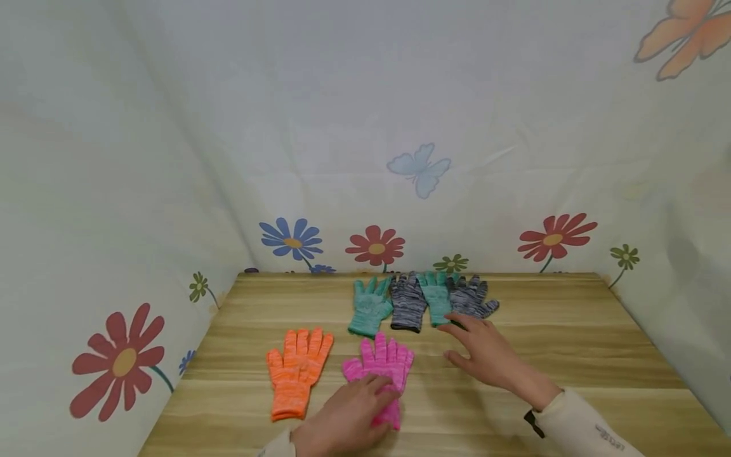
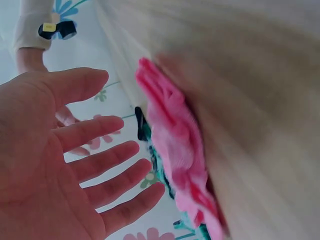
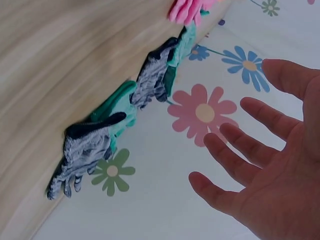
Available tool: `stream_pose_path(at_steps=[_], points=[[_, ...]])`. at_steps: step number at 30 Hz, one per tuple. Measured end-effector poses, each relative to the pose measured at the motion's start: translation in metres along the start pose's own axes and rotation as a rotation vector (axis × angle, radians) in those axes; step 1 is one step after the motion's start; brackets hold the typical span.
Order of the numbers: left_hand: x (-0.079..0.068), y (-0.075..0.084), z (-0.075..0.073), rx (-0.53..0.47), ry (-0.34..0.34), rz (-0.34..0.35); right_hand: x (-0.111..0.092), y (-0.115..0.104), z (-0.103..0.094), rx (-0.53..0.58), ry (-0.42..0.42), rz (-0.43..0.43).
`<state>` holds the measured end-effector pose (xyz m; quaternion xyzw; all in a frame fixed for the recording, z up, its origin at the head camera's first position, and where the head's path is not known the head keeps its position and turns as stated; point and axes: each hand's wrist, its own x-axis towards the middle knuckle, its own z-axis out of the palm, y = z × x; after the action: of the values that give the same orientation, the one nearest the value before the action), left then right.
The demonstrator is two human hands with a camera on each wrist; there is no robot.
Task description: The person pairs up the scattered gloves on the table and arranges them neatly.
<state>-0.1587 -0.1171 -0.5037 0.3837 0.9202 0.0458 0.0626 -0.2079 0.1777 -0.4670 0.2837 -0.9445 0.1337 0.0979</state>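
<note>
The fingers (image 2: 105, 159) of the left hand (image 1: 356, 412) are spread and nearly straight, holding nothing. They hover over a pink knit glove (image 1: 385, 362), covering part of its palm and cuff in the head view; the left wrist view shows the fingertips just beside the glove, apart from it. The right hand (image 1: 491, 352) is likewise empty, its fingers (image 3: 250, 146) wide and slightly bent, raised near the cuffs of the gloves at the far right.

The pink glove lies on the wood-grain desk (image 1: 228, 374) with its fingers pointing away from the person. To its left, well apart, an orange knit glove (image 1: 297, 374) lies the same way. Behind, near the far edge, four gloves form a close row, left to right: a teal glove (image 1: 368, 308), a grey-and-black striped glove (image 1: 408, 304), a second teal glove (image 1: 436, 298) and a second striped glove (image 1: 471, 298) whose thumb points right.

A pale sleeve (image 1: 588, 425) covers the right forearm, with a dark band (image 1: 533, 424) at the wrist. White cloth (image 1: 320, 127) printed with flowers and butterflies surrounds the desk.
</note>
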Motion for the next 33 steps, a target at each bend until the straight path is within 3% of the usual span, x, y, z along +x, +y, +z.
stream_pose_path(at_steps=[3, 9, 12, 16, 23, 33], points=[[0.001, 0.0, -0.003, 0.038, 0.047, 0.011, 0.002, 0.004, -0.004, 0.011, 0.035, 0.008], [-0.001, 0.003, -0.001, -0.03, -0.014, -0.006, 0.011, 0.014, -0.007, -0.015, 0.102, -0.005], [0.003, 0.001, 0.0, -0.016, 0.021, -0.003, 0.014, 0.018, -0.007, -0.042, 0.117, -0.01], [0.014, -0.01, -0.006, 0.038, 0.109, -0.025, 0.014, 0.02, -0.007, -0.031, 0.111, -0.011], [0.03, -0.03, -0.027, 0.01, 0.155, -0.118, 0.011, 0.018, -0.005, -0.024, 0.097, -0.003], [0.054, -0.063, -0.052, 0.019, 0.2, -0.182, 0.004, 0.012, -0.006, -0.019, 0.128, -0.016]])
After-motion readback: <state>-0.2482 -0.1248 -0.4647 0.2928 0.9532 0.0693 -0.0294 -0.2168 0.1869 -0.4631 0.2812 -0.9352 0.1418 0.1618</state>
